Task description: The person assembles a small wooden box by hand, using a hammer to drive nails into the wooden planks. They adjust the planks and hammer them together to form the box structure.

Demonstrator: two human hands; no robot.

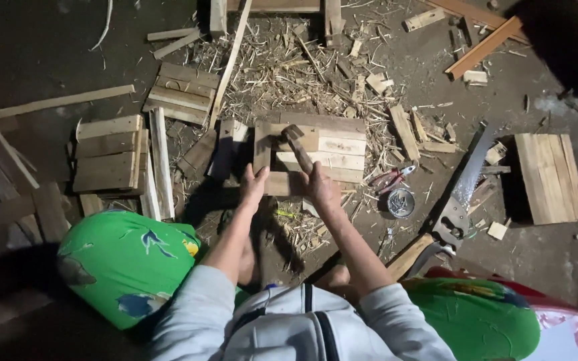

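A small frame of wooden slats lies on the dirt floor in front of me. My left hand presses on its near left corner, fingers spread on the wood. My right hand is closed around the wooden handle of a hammer, whose head rests over the upper left part of the frame. Both arms wear grey sleeves, and my knees in green patterned cloth show at the bottom.
A handsaw lies to the right, with pliers and a round tin near it. Slat panels lie at left, back left and right. Loose sticks, offcuts and shavings litter the ground.
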